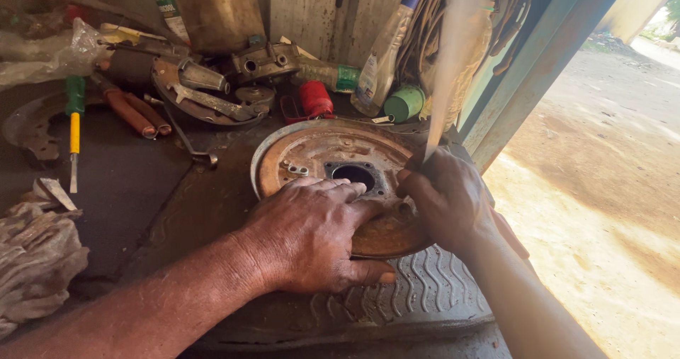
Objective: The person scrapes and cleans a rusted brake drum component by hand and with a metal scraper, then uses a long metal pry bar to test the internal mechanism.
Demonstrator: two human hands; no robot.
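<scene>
A rusty round brake backing plate (312, 154) with a square hole in its middle lies on a piece of tyre tread (425, 288) on the workbench. My left hand (312, 235) lies flat on the plate's near edge, fingers spread over it and thumb down on the tread. My right hand (446, 196) is closed around the lower end of a long pale strip (453, 54) that blurs upward from the plate's right rim. The strip's tip is hidden by my fingers.
At the back of the bench lie rusty brake parts (205, 93), a red-handled pair of pliers (131, 111), a green and yellow screwdriver (74, 129), a spray bottle (382, 54) and a green cap (405, 104). A grey rag (35, 260) sits at left. Sandy ground (602, 189) lies beyond the bench's right edge.
</scene>
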